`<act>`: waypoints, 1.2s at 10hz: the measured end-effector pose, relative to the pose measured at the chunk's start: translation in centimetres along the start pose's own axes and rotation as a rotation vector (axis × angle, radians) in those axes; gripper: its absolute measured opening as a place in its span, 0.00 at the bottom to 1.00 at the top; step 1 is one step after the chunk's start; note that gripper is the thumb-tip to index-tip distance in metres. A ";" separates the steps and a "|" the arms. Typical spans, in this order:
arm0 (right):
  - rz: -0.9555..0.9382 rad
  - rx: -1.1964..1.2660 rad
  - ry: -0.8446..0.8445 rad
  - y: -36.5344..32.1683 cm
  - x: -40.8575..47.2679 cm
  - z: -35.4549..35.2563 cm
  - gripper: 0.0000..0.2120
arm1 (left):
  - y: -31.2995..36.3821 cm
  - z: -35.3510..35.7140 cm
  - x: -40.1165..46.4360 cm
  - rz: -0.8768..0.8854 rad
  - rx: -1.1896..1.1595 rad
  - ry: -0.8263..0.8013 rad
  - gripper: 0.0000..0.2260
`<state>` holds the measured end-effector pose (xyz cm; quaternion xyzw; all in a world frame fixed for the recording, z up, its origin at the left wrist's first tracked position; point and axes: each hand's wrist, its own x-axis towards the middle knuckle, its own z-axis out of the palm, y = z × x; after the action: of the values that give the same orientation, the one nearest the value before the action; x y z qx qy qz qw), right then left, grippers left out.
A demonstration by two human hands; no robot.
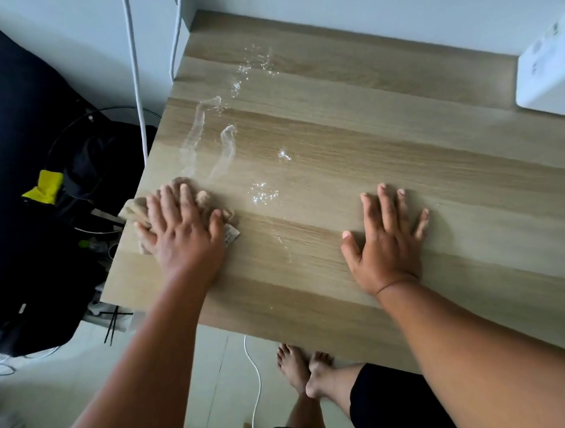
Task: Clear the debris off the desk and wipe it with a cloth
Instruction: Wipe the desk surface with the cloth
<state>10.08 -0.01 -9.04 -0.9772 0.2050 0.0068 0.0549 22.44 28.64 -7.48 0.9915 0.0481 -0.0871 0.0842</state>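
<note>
Left hand (179, 230) lies flat, fingers straight and spread, pressing the beige cloth (137, 209) onto the worktop (400, 139) near its left edge; cloth bunches out from under the palm at 9 and 3 o'clock, a small tag shows at the thumb side. Right hand (387, 239) also flat and spread, palm down on bare wood, holding nothing, well apart from the cloth at 3 o'clock of it, looks like a brace

Key relation: wet stuff lies ahead of the cloth hand. Two smeared wet streaks (208, 142) run from just past the left fingertips out toward 12 o'clock, long axis roughly front to back, leaning slightly to 1 o'clock. Droplet patch (263, 192) sits at 2 o'clock of the left hand, between the two hands but nearer the left. Single droplet (284, 154) a bit further out at 1 o'clock. More splashes (257, 67) far at 12 to 1 o'clock near the wall. Faint drips (282, 242) at 3 o'clock of the left hand

Judgement: no solid debris visible, so clearing looks done and wiping is underway, maybe early. Left hand is nearer every wet spot; next stroke likely pushes the cloth forward along the streaks or right to the droplet patch

White box (545, 73) at far right of worktop, away from the wet zone. White cable (135, 75) hangs off the left side
</note>
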 end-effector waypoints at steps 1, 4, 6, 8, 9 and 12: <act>0.000 0.004 0.008 0.1 0.0 0.0 0.37 | 1.9 0.6 -1.2 0.203 0.054 0.002 0.34; -0.008 0.008 0.032 0.2 0.1 0.5 0.37 | -6.8 0.7 -8.1 0.708 0.064 0.059 0.28; -0.004 0.012 0.029 0.2 0.0 0.4 0.37 | -6.9 -0.7 -5.4 0.348 0.056 0.033 0.29; 0.000 0.002 0.009 0.1 0.1 0.3 0.37 | -0.6 0.9 -6.1 0.454 0.032 -0.010 0.31; 0.004 -0.001 -0.002 0.1 0.1 0.2 0.37 | 2.0 2.2 -9.4 0.669 0.007 0.014 0.29; -0.002 0.017 0.011 0.0 -0.1 -0.1 0.37 | -4.2 1.6 -12.0 0.850 0.017 -0.018 0.25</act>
<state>10.02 0.03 -8.96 -0.9770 0.2042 -0.0005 0.0620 10.00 31.49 -7.51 0.9229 -0.3664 -0.0537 0.1051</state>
